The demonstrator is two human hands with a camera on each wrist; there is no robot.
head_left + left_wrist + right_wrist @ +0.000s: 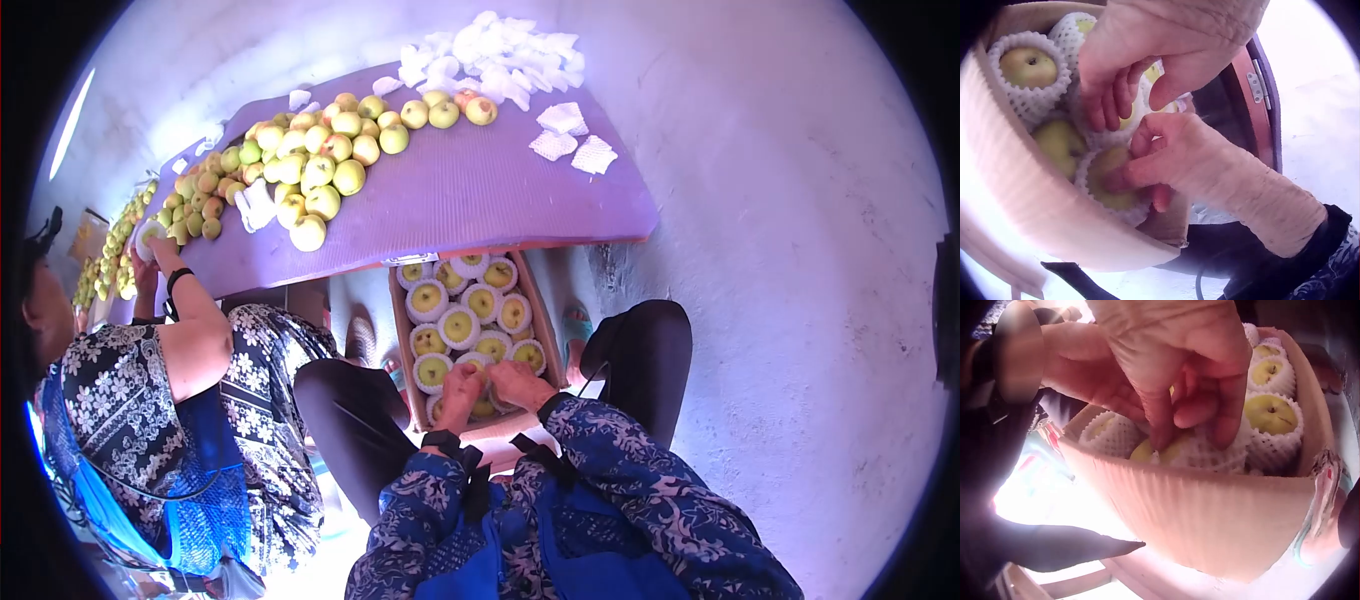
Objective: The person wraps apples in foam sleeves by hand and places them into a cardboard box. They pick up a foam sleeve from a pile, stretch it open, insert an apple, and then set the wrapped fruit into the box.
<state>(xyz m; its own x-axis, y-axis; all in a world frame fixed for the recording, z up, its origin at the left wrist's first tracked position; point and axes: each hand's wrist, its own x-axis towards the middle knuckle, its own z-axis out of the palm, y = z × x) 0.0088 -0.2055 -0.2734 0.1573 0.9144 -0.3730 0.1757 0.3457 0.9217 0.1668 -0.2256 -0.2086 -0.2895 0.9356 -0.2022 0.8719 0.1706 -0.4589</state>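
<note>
A carton (548, 330) of yellow-green apples in white foam nets stands between the person's knees. Both hands work close together at its near end. The right hand (520, 383) grips a netted apple (1110, 178) by the carton wall, thumb and fingers on either side of its top. Beside it, the left hand (460, 390) reaches over a neighbouring foam-netted apple, its fingers (1107, 109) loosely bent and resting on the net, thumb apart. The right hand partly covers the left in the right wrist view. Another netted apple (1029, 67) sits in the carton's corner.
A purple-covered table (430, 220) lies beyond the carton, bearing a heap of bare apples (320, 170) and a pile of white foam nets (490, 60). Another person (150, 400) sits at the left, holding a foam-netted apple (150, 235). A wall (780, 250) rises at the right.
</note>
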